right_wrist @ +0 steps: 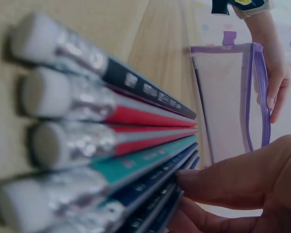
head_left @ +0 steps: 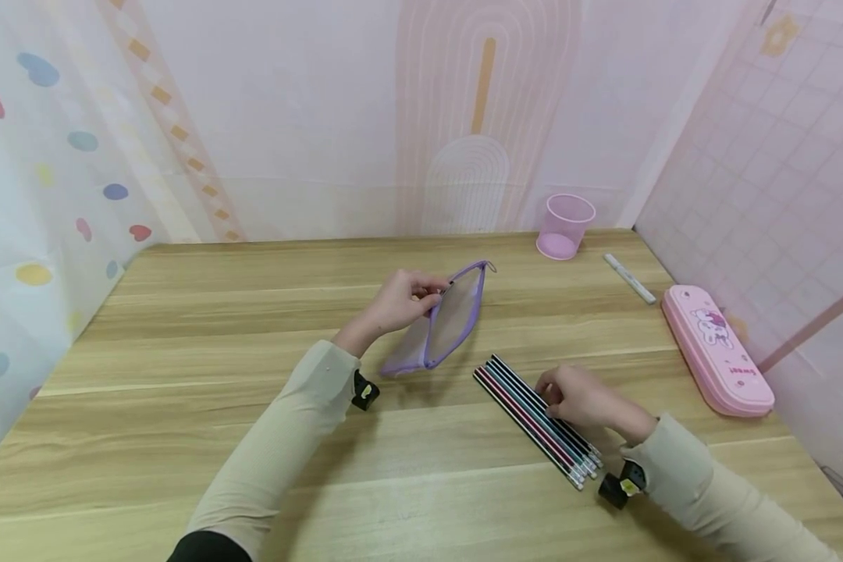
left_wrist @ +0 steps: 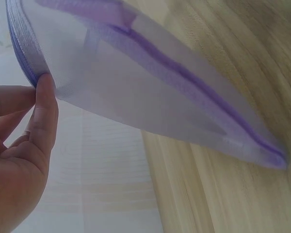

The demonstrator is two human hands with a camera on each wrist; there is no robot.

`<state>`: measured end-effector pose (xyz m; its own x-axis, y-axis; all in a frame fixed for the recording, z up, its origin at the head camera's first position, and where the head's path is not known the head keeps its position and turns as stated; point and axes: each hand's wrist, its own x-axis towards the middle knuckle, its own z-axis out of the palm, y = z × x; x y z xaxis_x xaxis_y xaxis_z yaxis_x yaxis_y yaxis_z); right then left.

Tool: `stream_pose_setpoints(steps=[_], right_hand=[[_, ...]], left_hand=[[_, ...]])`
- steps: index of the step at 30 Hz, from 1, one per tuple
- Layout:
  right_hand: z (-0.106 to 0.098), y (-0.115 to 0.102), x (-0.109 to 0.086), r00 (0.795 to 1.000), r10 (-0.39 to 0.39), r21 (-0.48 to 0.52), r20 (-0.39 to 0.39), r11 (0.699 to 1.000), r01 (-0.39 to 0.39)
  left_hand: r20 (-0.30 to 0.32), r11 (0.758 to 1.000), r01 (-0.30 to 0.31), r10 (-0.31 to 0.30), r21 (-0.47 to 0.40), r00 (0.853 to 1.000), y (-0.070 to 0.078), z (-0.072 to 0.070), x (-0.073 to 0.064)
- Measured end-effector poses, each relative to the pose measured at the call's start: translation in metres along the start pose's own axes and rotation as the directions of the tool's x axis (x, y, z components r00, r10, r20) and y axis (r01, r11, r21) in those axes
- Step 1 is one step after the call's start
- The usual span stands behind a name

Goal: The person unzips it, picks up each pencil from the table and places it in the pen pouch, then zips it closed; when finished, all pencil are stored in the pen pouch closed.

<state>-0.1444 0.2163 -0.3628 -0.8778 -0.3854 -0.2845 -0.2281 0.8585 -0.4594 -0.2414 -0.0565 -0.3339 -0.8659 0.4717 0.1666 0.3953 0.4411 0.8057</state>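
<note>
A see-through mesh pouch (head_left: 455, 320) with purple edging and a zipper stands tilted over the table, its mouth spread apart. My left hand (head_left: 402, 300) pinches the zipper edge of this mouth between thumb and fingers. A dark thin line runs along the side of the pouch in the right wrist view. To the right, several pencils (head_left: 516, 406) with white erasers lie side by side, black, red, teal and dark blue. My right hand (head_left: 581, 396) pinches at the right side of the row, its thumb on a dark pencil (right_wrist: 157, 180) and its fingertips partly hidden underneath.
A pink cup (head_left: 566, 226) stands at the back right. Beside it lies a white marker (head_left: 629, 279). Near the table's right edge is a pink pencil case (head_left: 718, 350). Patterned cloth (head_left: 309, 117) hangs behind the wooden table (head_left: 204, 328).
</note>
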Motion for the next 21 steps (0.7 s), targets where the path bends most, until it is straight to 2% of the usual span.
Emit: stream_pose_setpoints(steps=[8, 14, 18, 21], right_hand=[[0.004, 0.009, -0.003, 0.999, -0.04, 0.055, -0.024, 0.998, 0.041], [0.001, 0.018, -0.002, 0.996, -0.085, 0.167, -0.035, 0.982, 0.089], [-0.006, 0.019, 0.004, 0.983, -0.141, 0.227, -0.116, 0.96, 0.164], [-0.012, 0.013, 0.012, 0.973, -0.129, 0.269, -0.193, 0.947, 0.178]], left_hand=[[0.0, 1.0, 0.006, -0.006, 0.019, 1.0, -0.001, 0.002, 0.002], [0.001, 1.0, 0.003, -0.003, 0.018, 1.0, -0.003, 0.004, 0.001], [0.002, 1.0, 0.002, -0.002, 0.013, 1.0, -0.004, 0.004, 0.001], [0.001, 1.0, 0.01, -0.01, 0.012, 1.0, -0.005, 0.004, 0.002]])
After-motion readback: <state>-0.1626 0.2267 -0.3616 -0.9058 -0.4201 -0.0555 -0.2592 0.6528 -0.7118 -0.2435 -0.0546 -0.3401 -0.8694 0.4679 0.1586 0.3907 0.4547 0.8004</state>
